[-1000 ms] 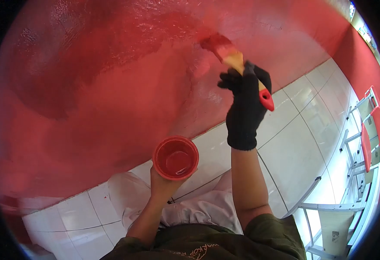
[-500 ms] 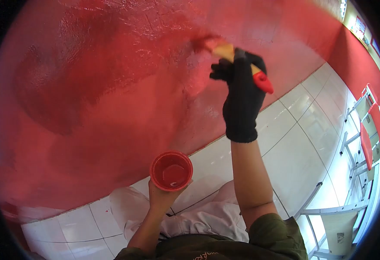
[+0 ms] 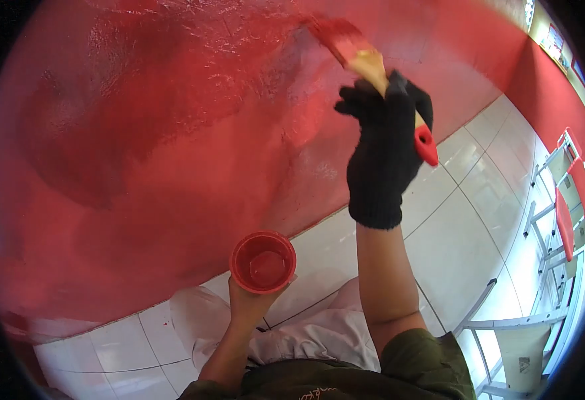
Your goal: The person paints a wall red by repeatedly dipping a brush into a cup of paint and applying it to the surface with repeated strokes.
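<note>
My right hand (image 3: 387,143), in a black knit glove, grips a paintbrush (image 3: 367,65) by its wooden handle, which ends in a red tip. The brush points up and left, its red-coated bristles against the red wall (image 3: 192,167). Wet, darker red paint glistens across the upper left of that wall. Low in front of me, my bare left hand (image 3: 251,303) is wrapped round a red cup (image 3: 263,262). Red paint lies in the bottom of the cup, and its mouth faces up towards me.
White floor tiles (image 3: 462,230) meet the wall along a slanting edge. Metal-framed chairs with red parts (image 3: 563,223) stand at the right, and a grey metal frame (image 3: 516,325) is close by at the lower right. Another red wall (image 3: 551,100) rises beyond.
My right hand has shifted slightly right and down, while the brush has swung more upright, its bristles now higher on the wall. The left hand and cup have barely moved.
</note>
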